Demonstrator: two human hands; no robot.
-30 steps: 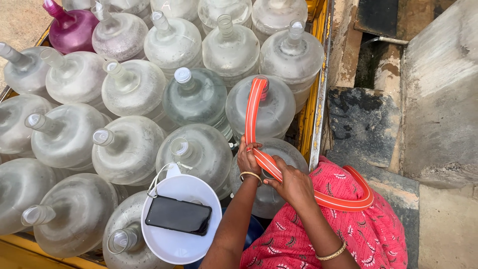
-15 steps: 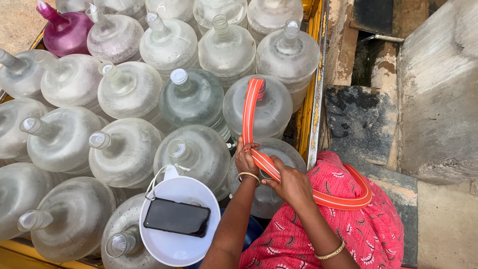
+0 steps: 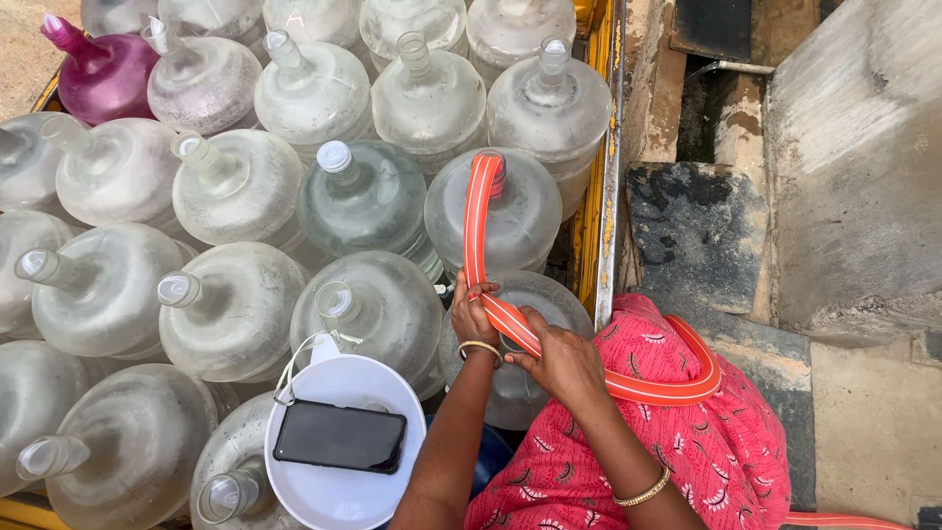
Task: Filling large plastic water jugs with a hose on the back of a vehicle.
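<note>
An orange hose with white stripes [image 3: 478,211] arcs up from my lap and its end sits in the neck of a clear water jug [image 3: 525,211]. My left hand [image 3: 471,312] grips the hose where it bends, just above another jug [image 3: 510,378]. Right beside it, my right hand [image 3: 559,358] is closed on the same hose a little lower. The hose loops on over my pink patterned clothing [image 3: 687,383]. Both wrists wear gold bangles.
Several large clear jugs [image 3: 231,304] stand packed in a yellow cart [image 3: 601,186]; one magenta jug [image 3: 98,74] is at the far left. A white bowl [image 3: 343,496] holding a black phone [image 3: 339,437] rests on jugs near me. Concrete slabs and a drain lie to the right.
Both hands stay on the hose at the same spot. The view has shifted slightly; the jugs sit a little higher in frame.
</note>
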